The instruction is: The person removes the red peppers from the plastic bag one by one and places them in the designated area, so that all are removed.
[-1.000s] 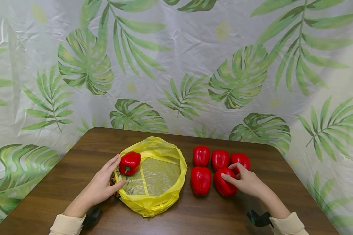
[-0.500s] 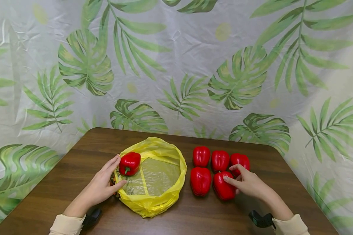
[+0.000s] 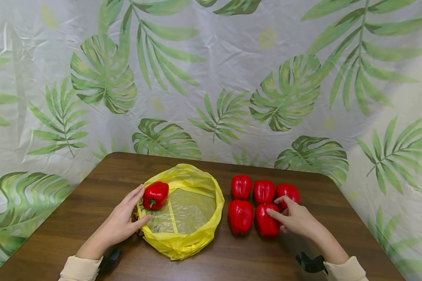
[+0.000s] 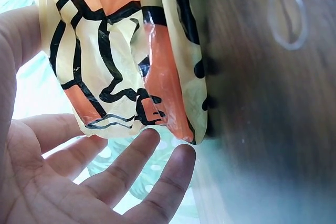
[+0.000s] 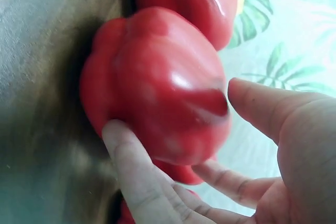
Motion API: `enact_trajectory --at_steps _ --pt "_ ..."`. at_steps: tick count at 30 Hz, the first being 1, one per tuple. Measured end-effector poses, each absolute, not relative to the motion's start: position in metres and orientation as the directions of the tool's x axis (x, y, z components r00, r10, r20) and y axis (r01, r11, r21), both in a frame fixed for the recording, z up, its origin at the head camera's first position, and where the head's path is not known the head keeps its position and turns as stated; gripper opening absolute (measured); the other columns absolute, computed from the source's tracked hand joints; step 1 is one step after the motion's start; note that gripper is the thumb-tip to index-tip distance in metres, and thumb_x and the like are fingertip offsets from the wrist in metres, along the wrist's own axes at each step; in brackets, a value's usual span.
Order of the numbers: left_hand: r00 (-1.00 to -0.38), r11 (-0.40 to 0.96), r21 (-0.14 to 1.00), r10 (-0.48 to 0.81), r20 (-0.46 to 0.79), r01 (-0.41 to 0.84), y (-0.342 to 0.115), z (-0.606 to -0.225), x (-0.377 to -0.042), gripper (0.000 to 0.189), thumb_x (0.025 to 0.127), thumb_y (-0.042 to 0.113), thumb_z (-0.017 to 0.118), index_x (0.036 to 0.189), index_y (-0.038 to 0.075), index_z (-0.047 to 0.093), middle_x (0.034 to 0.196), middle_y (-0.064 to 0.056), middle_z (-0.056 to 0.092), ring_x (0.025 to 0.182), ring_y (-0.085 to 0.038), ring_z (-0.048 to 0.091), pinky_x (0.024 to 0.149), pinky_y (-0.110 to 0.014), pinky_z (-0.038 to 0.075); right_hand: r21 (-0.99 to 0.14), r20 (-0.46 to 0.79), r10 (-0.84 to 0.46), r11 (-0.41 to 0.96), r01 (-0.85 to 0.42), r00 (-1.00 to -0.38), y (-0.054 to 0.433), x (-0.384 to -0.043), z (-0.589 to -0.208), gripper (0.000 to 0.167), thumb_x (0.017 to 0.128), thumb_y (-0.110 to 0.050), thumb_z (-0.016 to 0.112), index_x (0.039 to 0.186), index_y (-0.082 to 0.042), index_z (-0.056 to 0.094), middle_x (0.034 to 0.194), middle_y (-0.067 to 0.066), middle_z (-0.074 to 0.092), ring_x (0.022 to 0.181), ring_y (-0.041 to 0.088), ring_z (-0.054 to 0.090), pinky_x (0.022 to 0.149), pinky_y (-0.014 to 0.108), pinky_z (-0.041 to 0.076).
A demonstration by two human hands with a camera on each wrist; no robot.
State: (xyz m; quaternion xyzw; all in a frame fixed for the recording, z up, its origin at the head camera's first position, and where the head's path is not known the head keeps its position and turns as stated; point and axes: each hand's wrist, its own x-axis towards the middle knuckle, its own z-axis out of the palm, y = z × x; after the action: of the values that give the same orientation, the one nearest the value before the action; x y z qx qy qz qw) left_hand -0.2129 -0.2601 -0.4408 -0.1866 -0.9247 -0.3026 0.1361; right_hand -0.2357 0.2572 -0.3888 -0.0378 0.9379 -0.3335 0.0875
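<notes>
My right hand (image 3: 297, 220) is at the nearest red bell pepper on the right (image 3: 266, 225). In the right wrist view its thumb is at one side of that pepper (image 5: 163, 87) and a fingertip presses low on the opposite side. My left hand (image 3: 124, 218) lies along the left side of a yellow plastic bag (image 3: 177, 246), whose mouth is spread wide with the rim rolled down. Its fingers are extended beside the bag's orange-and-black printed side (image 4: 115, 77). One red bell pepper with a green stem (image 3: 156, 195) lies inside the bag, against the left wall.
Several other red bell peppers stand close together right of the bag: one front left (image 3: 240, 217), and a back row of three, left (image 3: 241, 187), middle (image 3: 264, 191) and right (image 3: 290, 191). The brown wooden table (image 3: 197, 269) meets a leaf-print cloth (image 3: 228, 78) behind.
The front right pepper has turned upright under my right hand's fingers and shifted slightly left. My left hand, the bag and the pepper inside it have stayed in place.
</notes>
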Motion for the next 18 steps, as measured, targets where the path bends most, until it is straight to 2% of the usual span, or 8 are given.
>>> enact_trajectory --at_steps 10,18 --pt "-0.895 0.740 0.521 0.262 0.360 0.426 -0.260 -0.441 -0.213 0.086 0.098 0.028 0.081 0.162 -0.010 0.037 0.172 -0.029 0.032 0.153 -0.053 0.040 0.116 -0.070 0.042 -0.555 -0.107 -0.125 0.831 -0.045 -0.986 0.262 -0.246 -0.372 0.067 0.102 -0.049 0.070 0.143 0.001 0.051 0.092 0.005 0.076 0.077 0.019 0.075 0.070 0.034 0.059" --pt "-0.893 0.743 0.515 0.262 0.366 0.428 -0.260 -0.441 -0.213 0.086 0.097 0.026 0.081 0.161 -0.011 0.038 0.171 -0.029 0.033 0.152 -0.052 0.041 0.116 -0.070 0.042 -0.471 -0.049 -0.168 0.873 -0.125 -0.985 0.260 -0.250 -0.361 0.067 0.101 -0.050 0.070 0.142 0.000 0.052 0.112 0.015 0.074 0.089 0.022 0.071 0.077 0.043 0.062"
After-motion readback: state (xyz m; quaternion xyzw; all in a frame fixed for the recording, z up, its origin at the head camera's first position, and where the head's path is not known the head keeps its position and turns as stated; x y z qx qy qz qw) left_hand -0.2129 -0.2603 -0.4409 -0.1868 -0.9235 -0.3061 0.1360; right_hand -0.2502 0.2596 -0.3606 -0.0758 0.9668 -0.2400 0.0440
